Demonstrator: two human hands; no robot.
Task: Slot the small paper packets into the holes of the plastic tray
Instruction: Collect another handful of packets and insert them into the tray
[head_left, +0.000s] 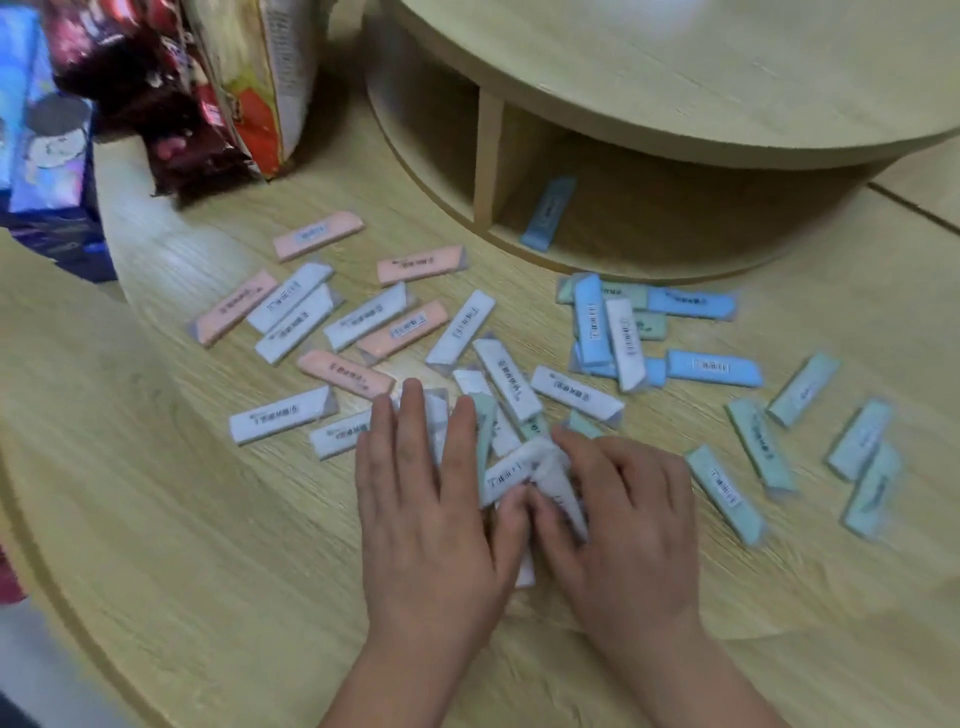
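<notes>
Several small paper packets lie scattered on the wooden surface (234, 545): pink ones (317, 235) at the back left, white ones (283, 414) in the middle, blue ones (592, 327) at the back right and green ones (761, 444) at the right. My left hand (426, 509) lies flat with straight fingers on white packets in the near middle. Beside it, my right hand (623, 509) curls its fingers round a bunch of white packets (558, 483). A further white packet (501, 475) pokes out between the two thumbs. No plastic tray is in view.
A raised round wooden tier (675, 78) stands at the back right, with one blue packet (548, 214) lying in its open shelf. Snack bags (171, 104) and a blue box (41, 130) crowd the back left corner.
</notes>
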